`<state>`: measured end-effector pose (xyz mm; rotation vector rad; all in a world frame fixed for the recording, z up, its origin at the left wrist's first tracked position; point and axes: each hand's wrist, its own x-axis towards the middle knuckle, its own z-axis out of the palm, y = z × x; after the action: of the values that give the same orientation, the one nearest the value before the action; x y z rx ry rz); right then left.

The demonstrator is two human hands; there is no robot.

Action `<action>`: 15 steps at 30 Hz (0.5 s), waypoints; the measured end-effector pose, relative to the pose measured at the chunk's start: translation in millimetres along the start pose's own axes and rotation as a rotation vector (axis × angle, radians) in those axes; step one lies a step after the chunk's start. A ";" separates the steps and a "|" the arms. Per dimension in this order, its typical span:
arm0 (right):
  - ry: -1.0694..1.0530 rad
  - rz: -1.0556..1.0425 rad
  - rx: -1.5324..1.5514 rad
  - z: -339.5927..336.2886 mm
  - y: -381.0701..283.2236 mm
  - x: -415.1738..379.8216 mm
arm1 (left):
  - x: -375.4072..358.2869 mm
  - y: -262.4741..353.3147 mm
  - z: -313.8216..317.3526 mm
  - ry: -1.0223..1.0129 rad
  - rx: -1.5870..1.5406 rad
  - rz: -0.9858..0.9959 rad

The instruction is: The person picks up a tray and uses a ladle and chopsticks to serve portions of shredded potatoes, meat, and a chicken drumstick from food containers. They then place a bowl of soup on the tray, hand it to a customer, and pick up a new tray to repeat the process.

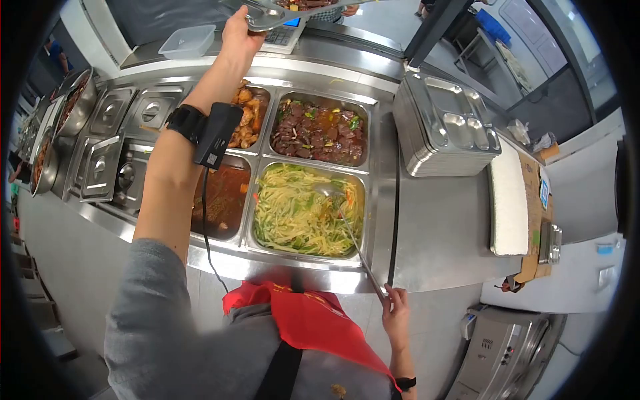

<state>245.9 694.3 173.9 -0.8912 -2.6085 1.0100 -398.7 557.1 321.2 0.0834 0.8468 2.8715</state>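
Note:
My left hand [241, 35] is stretched out past the counter's far side, fingers closed on the edge of a metal tray [267, 19]. Dark food shows in that tray, which the top of the frame cuts off. Down by the near edge, my right hand [396, 308] grips the long handle of a serving spoon [360, 250]. Its bowl rests on shredded green and yellow vegetables [293, 207] in a steel pan. Behind that pan is one of dark meat cubes [320, 132]. Left of them are browned meat pieces [252, 117] and a reddish sauce [223, 200].
Stacked compartment trays [447, 127] stand on the right, beside a white board [509, 203]. Lidded pans [150, 107] fill the left. A clear plastic box [188, 42] and a scale [283, 40] sit at the back. Another person's hand [350, 10] shows beyond.

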 end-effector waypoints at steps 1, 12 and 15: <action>-0.007 0.008 -0.003 -0.6 -3.3 0.5 | 1.9 -0.5 8.4 -0.011 -0.006 0.005; -0.211 -0.098 -0.400 22.5 -6.9 16.8 | 32.2 -31.4 18.5 -0.349 -0.080 -0.084; -0.277 -0.005 -0.411 32.2 2.9 23.3 | -4.8 -30.9 23.1 -0.321 -0.074 -0.145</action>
<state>216.2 692.6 147.5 -0.8782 -3.1219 0.6408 -388.0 594.3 323.7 0.4416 0.6542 2.6507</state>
